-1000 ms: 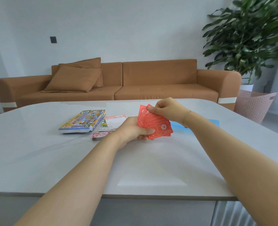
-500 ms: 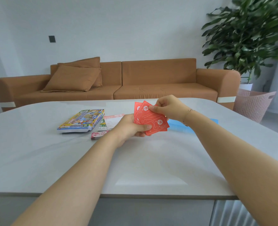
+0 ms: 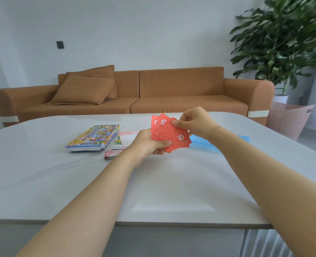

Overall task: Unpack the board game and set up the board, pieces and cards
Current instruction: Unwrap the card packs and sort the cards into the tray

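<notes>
Grey-white and glossy, the tabletop (image 3: 60, 182) carries everything else, and beyond its far edge stands a tan sofa (image 3: 172, 93) with two cushions, a leafy plant (image 3: 287, 39) and a pink basket (image 3: 290, 119) at the right. On the tabletop's far left lies the game box (image 3: 93, 137), flat, its long axis running away from the person and a little to the right; just right of it lie printed sheets (image 3: 127, 139), and in front of those a small pink pack (image 3: 113, 153). A flat blue piece (image 3: 202, 144) shows behind the right forearm; what it is I cannot quite tell. Both hands are raised above the middle of the tabletop with a fan of red cards (image 3: 169, 135) between them. The left hand (image 3: 149, 145) grips the fan's lower end, thumb pressed across the front card, while the fingers (image 3: 178, 124) of the right hand (image 3: 195, 121) pinch the upper edge of the fan. The front card's long axis slants from upper left to lower right, printed backs toward the camera, the fan opening up and to the left. Compared with half a second ago, the fan has shifted slightly to the right and tilted a little steeper, the right hand's pinch now sits on the top right edge, and the box, sheets and pack lie as they did.
</notes>
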Demonstrator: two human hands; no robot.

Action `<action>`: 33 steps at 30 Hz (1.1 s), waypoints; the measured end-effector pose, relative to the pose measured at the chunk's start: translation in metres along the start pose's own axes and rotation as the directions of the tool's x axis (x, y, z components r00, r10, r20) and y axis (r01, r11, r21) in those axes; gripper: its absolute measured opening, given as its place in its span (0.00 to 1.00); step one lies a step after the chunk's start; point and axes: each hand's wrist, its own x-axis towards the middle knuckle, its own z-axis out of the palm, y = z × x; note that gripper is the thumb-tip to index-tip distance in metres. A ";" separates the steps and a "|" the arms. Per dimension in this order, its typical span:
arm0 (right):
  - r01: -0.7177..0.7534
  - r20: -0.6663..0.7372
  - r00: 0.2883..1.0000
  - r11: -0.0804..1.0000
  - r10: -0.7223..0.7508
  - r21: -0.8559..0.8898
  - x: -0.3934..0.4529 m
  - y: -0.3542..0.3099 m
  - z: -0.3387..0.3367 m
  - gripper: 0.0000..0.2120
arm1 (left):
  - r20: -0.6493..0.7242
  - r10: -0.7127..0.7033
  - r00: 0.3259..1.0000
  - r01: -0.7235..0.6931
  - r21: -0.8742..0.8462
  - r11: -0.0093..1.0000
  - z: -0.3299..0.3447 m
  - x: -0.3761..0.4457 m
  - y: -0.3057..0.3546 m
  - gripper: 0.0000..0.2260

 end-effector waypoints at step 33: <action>-0.088 0.147 0.986 0.996 0.084 0.021 0.000 -0.007 -0.002 0.06 | 0.038 -0.013 0.999 0.012 0.024 1.000 0.003 -0.001 -0.001 0.12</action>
